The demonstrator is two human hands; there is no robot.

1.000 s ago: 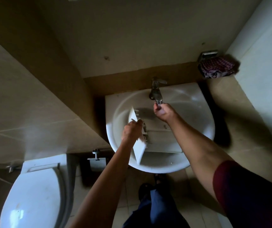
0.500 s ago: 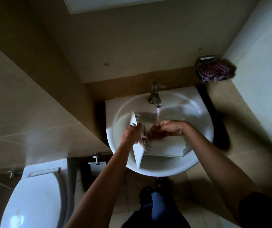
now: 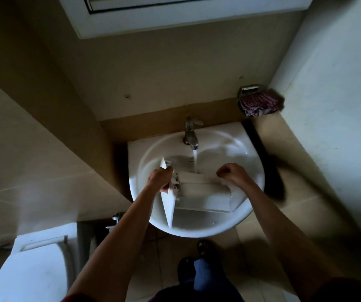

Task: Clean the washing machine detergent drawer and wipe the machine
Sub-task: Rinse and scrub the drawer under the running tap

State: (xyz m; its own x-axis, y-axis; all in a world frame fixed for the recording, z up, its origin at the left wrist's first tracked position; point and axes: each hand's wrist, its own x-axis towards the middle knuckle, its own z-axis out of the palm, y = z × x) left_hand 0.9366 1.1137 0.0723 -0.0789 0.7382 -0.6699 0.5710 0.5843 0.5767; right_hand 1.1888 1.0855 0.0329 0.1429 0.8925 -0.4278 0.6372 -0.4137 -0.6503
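One detergent drawer, white plastic, out of its machine and lodged inside the sink. Its body lay across the basin, with the front panel on edge toward the left rim.

One tap, running. The stream fell at the drawer's rear edge; whether it struck the plastic could not be told.

Two hands.
- Left hand: grasping the top of the front panel, fingers wrapped over it, steadying the drawer.
- Right hand: clenched, fingers curled under, nothing seen in them. It hung over the drawer's right end, near the stream; contact with the drawer could not be told.

One checked cloth, bunched on a wall holder above and right of the sink, well apart from both hands.

One toilet, lower left, no part in the job.

Washing machine: not in view.

Progress, as judged: early.
- Done: the drawer was out, placed in the basin, and the water was on.
- In hand: the rinse, apparently only beginning. No brush, sponge or soap appeared, and the light was too dim to grade residue in the compartments.
- Left: scrubbing and rinsing the compartments, draining, refitting the drawer, then wiping the machine, for which the cloth seemed the likely item.
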